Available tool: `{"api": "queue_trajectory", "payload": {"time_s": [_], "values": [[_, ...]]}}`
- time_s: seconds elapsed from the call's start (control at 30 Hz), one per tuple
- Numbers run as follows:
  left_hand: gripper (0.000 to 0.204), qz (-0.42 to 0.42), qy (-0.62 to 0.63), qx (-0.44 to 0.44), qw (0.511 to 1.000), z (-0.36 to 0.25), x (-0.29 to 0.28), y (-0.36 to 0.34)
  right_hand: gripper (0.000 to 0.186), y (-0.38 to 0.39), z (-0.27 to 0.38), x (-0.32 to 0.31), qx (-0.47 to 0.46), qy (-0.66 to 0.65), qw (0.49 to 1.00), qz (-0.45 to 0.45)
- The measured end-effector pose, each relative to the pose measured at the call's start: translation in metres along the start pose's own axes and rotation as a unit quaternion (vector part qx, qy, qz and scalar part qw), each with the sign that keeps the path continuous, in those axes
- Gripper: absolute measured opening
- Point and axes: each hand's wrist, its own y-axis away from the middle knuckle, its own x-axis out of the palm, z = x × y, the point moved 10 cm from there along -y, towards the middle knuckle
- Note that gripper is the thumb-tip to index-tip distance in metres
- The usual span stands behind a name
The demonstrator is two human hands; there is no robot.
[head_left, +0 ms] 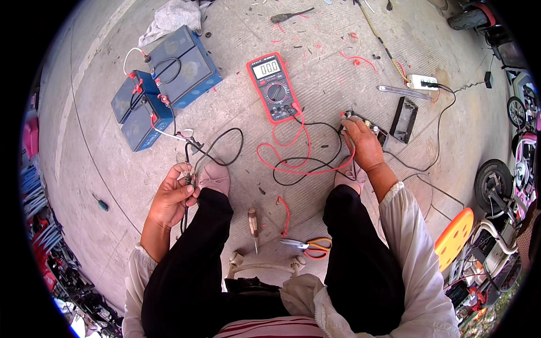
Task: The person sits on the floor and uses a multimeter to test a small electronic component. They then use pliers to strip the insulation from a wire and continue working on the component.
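My left hand (172, 196) is closed on a black cable (188, 179) with a connector, pinched between thumb and fingers. The cable loops toward a white wire (167, 133) that runs from the blue batteries (187, 66). My right hand (363, 145) is curled over an opened black box with a circuit board (378, 132), its fingertips partly hidden. Red and black test leads (304, 147) run from the red multimeter (272, 87) toward the right hand; its screen is lit. The box's black cover (404, 119) lies just right of the board.
A screwdriver (253, 225), orange-handled scissors (318, 248) and a short red wire (287, 214) lie between my feet. A white power strip (421, 82) and a flat metal strip (403, 92) are at the far right. A grey cloth (172, 21) lies behind the batteries. Wire scraps dot the floor.
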Motion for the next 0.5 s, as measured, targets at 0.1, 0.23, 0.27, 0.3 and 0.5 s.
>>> {"api": "queue_trajectory", "payload": {"time_s": [0.1, 0.23, 0.27, 0.3, 0.5], "values": [[0.044, -0.001, 0.001, -0.002, 1.0, 0.0007, -0.0006, 0.0001, 0.027, -0.0008, 0.0005, 0.0007, 0.005, -0.002, 1.0, 0.006], [0.044, 0.004, 0.002, -0.001, 1.0, 0.0007, 0.0001, -0.0009, 0.028, -0.0002, -0.0024, 0.0027, -0.001, 0.01, 1.0, 0.006], [0.044, 0.005, 0.002, -0.001, 1.0, 0.0008, 0.0001, -0.001, 0.028, -0.0004, -0.0029, 0.0025, -0.004, 0.012, 1.0, 0.004], [0.044, 0.005, 0.002, -0.001, 1.0, 0.0006, 0.0002, -0.0009, 0.028, -0.0005, -0.0033, 0.0026, -0.008, 0.011, 1.0, 0.005], [0.043, -0.003, 0.002, 0.0, 1.0, 0.0, -0.0002, 0.001, 0.027, -0.0027, -0.0031, -0.0005, -0.009, -0.02, 1.0, -0.005]]}}
